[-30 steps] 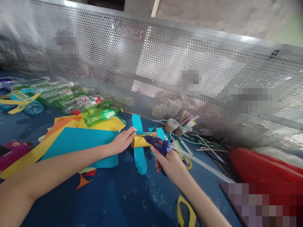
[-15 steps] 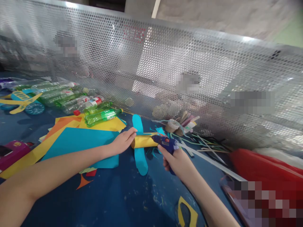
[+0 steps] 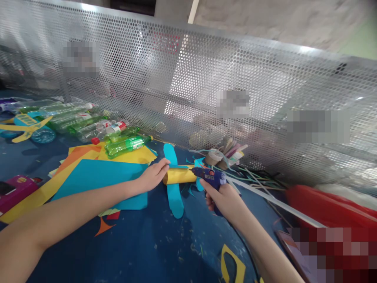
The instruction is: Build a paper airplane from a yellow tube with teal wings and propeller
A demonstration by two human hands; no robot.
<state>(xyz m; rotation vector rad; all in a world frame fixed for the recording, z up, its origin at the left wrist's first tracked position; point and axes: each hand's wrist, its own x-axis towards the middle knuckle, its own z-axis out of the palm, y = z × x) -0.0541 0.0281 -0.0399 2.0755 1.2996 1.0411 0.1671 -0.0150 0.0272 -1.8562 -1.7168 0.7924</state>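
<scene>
"Where's the work?"

"Ahead of me: a yellow rolled-paper tube [image 3: 179, 177], lying across a long, round-ended blue paper strip [image 3: 175, 200] on the dark blue desk [image 3: 132, 251]."

"Your grips?"

"My right grip [image 3: 225, 198] is wrapped around a dark blue glue gun [image 3: 209, 175], nozzle at the tube's right part; contact I can't tell. My left grip [image 3: 153, 175] touches the tube's left end; whether it pinches, I can't tell."

"Room?"

"Mostly nearside. A perforated silver metal screen [image 3: 132, 59] bounds the far edge; a flat blue paper sheet [image 3: 103, 177] reaches under my left wrist."
</scene>
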